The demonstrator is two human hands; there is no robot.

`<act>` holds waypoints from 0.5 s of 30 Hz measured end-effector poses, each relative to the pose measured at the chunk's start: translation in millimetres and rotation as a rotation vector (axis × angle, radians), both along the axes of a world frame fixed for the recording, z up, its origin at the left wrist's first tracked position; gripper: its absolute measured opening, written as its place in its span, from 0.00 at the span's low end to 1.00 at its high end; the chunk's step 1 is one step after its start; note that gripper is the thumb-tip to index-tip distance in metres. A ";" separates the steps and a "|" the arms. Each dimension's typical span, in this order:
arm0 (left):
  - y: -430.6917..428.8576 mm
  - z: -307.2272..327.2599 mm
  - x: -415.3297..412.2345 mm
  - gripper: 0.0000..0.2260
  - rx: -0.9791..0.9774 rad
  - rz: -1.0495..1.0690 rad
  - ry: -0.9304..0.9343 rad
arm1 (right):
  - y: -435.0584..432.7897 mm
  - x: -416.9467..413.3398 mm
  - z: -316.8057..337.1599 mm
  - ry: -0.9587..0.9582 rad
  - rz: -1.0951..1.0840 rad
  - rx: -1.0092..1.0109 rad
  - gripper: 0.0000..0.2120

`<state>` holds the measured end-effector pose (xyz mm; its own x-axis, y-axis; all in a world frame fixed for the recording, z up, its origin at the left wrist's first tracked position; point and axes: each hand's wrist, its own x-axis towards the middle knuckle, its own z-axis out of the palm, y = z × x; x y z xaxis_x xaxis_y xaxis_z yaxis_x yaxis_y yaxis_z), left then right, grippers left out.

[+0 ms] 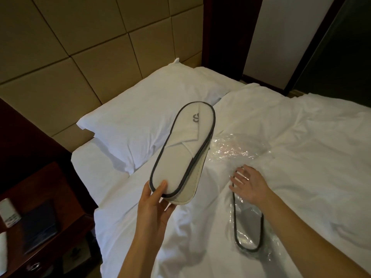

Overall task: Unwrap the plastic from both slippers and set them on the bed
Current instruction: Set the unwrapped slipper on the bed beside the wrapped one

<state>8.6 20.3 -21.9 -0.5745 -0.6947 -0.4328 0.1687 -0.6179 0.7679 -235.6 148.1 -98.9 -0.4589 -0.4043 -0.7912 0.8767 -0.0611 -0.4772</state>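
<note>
Bare slipper [180, 149]: white, grey piping, grey logo on the upper. It is held up off the bed [301, 137], toe tilted toward 12 o'clock and heel toward 6. No wrap is seen on it.

Left hand [154, 205]: clasped on the heel end of the bare slipper, thumb laid across the insole, fingers curled under the sole.

Wrapped slipper [249, 229]: laid flat on the duvet at 4 o'clock of the bare slipper, sheathed in clear film, heel toward 6 o'clock.

Right hand [249, 183]: relaxed, fingers straight and spread, laid on the 12 o'clock end of the wrapped slipper; nothing is gripped.

Loose plastic [236, 149]: crumpled, clear, lying on the duvet at 12 o'clock of the right hand, just beside the bare slipper's edge. Whether it is joined to the film on the wrapped slipper cannot be told.

Pillow [136, 109]: white, set at 10 o'clock of the bare slipper, against the padded headboard [80, 47].

Nightstand [40, 197]: dark wood, at 8 o'clock of the frame; a dark booklet [40, 227] is seen on it.
</note>
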 end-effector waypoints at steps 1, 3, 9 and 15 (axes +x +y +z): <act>3.0 -5.9 0.1 0.17 0.023 0.006 -0.004 | 3.8 5.5 -2.4 -0.009 -0.016 -0.009 0.12; 9.7 -18.6 -0.1 0.15 0.065 0.008 -0.023 | 10.6 15.9 -5.1 -0.029 -0.046 -0.032 0.13; 31.7 -55.1 1.4 0.12 0.211 0.012 -0.118 | 24.3 33.8 -2.6 -0.024 -0.097 -0.075 0.18; 54.9 -89.6 11.5 0.11 0.348 0.047 -0.208 | 37.2 32.9 5.3 0.003 -0.144 -0.069 0.18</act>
<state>20.1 75.2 -111.5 -0.4212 -0.5097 -0.7502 0.0662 -0.8422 0.5350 -202.8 185.3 -93.6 -0.5185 -0.3878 -0.7621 0.8549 -0.2185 -0.4704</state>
